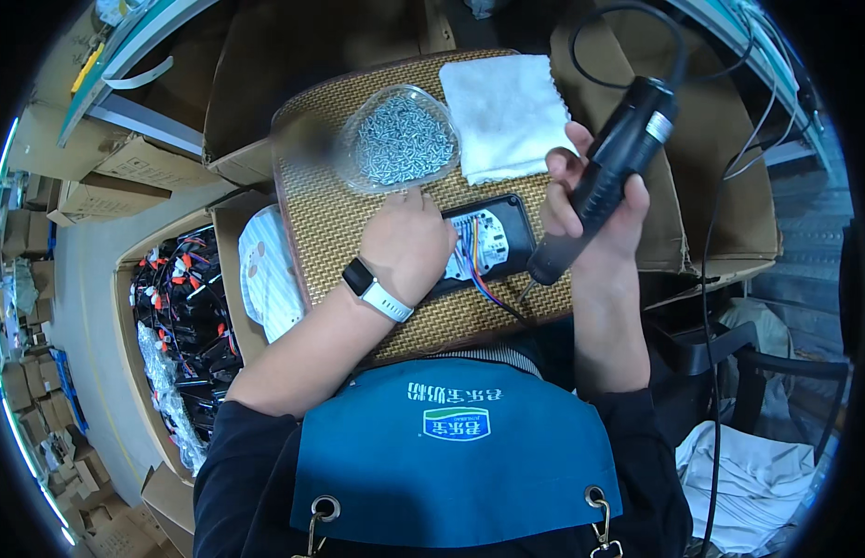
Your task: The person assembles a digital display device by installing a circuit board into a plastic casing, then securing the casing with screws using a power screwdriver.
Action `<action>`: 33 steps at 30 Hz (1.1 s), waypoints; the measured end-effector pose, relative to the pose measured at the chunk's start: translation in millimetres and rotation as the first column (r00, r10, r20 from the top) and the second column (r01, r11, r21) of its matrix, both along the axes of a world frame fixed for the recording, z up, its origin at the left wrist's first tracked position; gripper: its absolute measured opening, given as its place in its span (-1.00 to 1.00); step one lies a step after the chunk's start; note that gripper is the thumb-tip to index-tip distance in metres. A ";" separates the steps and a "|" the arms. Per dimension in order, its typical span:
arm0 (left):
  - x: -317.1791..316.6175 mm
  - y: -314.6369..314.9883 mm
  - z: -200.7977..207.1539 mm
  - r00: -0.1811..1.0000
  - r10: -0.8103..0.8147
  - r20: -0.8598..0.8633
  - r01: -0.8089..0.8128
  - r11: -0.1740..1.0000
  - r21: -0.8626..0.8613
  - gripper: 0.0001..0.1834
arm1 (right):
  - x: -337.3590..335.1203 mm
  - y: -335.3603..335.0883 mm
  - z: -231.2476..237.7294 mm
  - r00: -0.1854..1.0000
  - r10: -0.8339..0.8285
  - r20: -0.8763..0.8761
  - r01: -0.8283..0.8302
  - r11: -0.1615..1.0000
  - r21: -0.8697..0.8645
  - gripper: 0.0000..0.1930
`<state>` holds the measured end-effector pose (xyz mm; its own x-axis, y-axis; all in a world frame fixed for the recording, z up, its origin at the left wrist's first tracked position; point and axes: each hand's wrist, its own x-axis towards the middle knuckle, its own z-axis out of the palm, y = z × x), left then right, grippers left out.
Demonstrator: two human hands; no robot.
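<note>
At the left side, many cardboard boxes [126,167] stand and lie around, and I cannot see what is inside them. Next comes an open carton [124,321]; it is filled with black parts [183,302] with cables and red, orange and white ends, and with crumpled clear plastic [160,372] along its left side. A striped pale cloth [268,279] lies beside the woven surface [326,232]. On this surface stands a clear round bowl [365,175], and it contains a big heap of small silver screws [403,139]. The left hand [406,237], with a watch [360,276] on its wrist, is just below the bowl, with fingers near its rim; it covers the left part of an open black casing [519,219], and I cannot tell whether the fingers pinch something. The casing lies on the woven surface, between the two hands, and holds a pale circuit board [494,240] with coloured wires [468,256]. Above it is a folded white cloth [502,112]. The right hand [611,232] is closed around a black power screwdriver [605,172], tilted, with its bit pointing down to the left. Farther right, a white fabric [753,479] lies near a dark chair [777,363].
</note>
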<state>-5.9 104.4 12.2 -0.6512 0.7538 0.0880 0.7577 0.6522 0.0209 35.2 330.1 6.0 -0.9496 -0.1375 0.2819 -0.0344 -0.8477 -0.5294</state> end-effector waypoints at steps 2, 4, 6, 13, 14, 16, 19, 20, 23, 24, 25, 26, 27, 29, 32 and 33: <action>-0.2 -4.0 -10.7 0.998 0.046 0.033 -0.049 0.995 0.089 -0.67 | -9.8 2.3 -18.4 0.998 0.057 0.025 -0.055 0.993 -0.103 -0.16; 1.8 -6.0 -12.6 0.986 0.120 0.119 -0.137 0.979 0.152 -0.61 | -12.5 4.7 -31.8 0.995 0.084 0.054 -0.073 0.981 -0.180 -0.17; 2.1 -4.9 -13.6 0.988 0.119 0.094 -0.132 0.981 0.141 -0.61 | -12.4 7.8 -37.3 0.992 0.108 0.072 -0.087 0.963 -0.256 -0.19; -1.8 -11.5 -15.3 1.000 0.022 -0.009 -0.020 0.984 0.176 -0.69 | -16.1 15.8 -46.7 0.987 0.142 0.076 -0.104 0.922 -0.373 -0.22; -2.7 -14.7 -15.5 1.000 -0.005 -0.002 0.005 0.977 0.215 -0.72 | -16.2 16.0 -48.0 0.986 0.153 0.074 -0.112 0.913 -0.393 -0.22; -3.9 -19.9 -18.9 0.996 0.015 0.093 -0.041 0.959 0.280 -0.73 | -16.3 16.2 -49.7 0.985 0.160 0.073 -0.116 0.902 -0.415 -0.23; -6.9 -27.3 -9.4 0.978 0.032 0.204 -0.105 0.928 0.357 -0.75 | -16.6 16.2 -49.8 0.985 0.165 0.042 -0.134 0.903 -0.409 -0.23; -10.6 -28.0 -3.2 0.987 0.052 0.153 -0.112 0.904 0.414 -0.74 | -16.6 16.0 -49.8 0.985 0.166 0.040 -0.136 0.903 -0.408 -0.24; -29.0 -31.2 7.3 0.990 0.119 0.071 -0.138 0.874 0.466 -0.74 | -16.6 16.3 -50.1 0.984 0.172 0.050 -0.137 0.901 -0.411 -0.24; -35.5 -33.9 6.2 0.995 0.079 0.064 -0.099 0.895 0.435 -0.73 | -16.4 16.5 -49.9 0.983 0.171 0.062 -0.131 0.902 -0.412 -0.24; -40.3 -33.4 6.4 0.998 0.034 0.058 -0.055 0.913 0.405 -0.73 | -16.3 17.2 -50.6 0.983 0.171 0.061 -0.131 0.902 -0.412 -0.24; -37.0 -31.8 10.7 0.995 0.004 0.096 -0.042 0.920 0.390 -0.71 | -15.0 17.5 -51.5 0.985 0.162 0.068 -0.120 0.903 -0.412 -0.25; -30.1 -30.7 14.1 0.995 0.002 0.095 -0.039 0.920 0.391 -0.71 | -14.7 18.3 -52.0 0.986 0.151 0.074 -0.108 0.905 -0.412 -0.25; -8.9 -31.6 17.2 0.919 -0.131 0.372 0.020 0.957 0.289 -0.55 | -14.9 17.0 -47.7 0.985 0.145 0.088 -0.100 0.915 -0.391 -0.29; 17.7 -28.3 8.9 0.927 -0.106 0.360 0.008 0.965 0.261 -0.32 | -15.6 14.6 -44.8 0.984 0.142 0.103 -0.094 0.923 -0.372 -0.32; 21.7 -27.7 7.2 0.928 -0.099 0.359 0.003 0.966 0.260 -0.32 | -15.7 14.1 -44.5 0.985 0.137 0.108 -0.088 0.923 -0.375 -0.32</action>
<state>15.8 76.7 19.3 -0.6349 0.7715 0.0408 0.6972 0.5494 0.4604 19.5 344.2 -38.6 -0.9655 -0.1557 0.2087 0.1203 -0.9776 -0.1728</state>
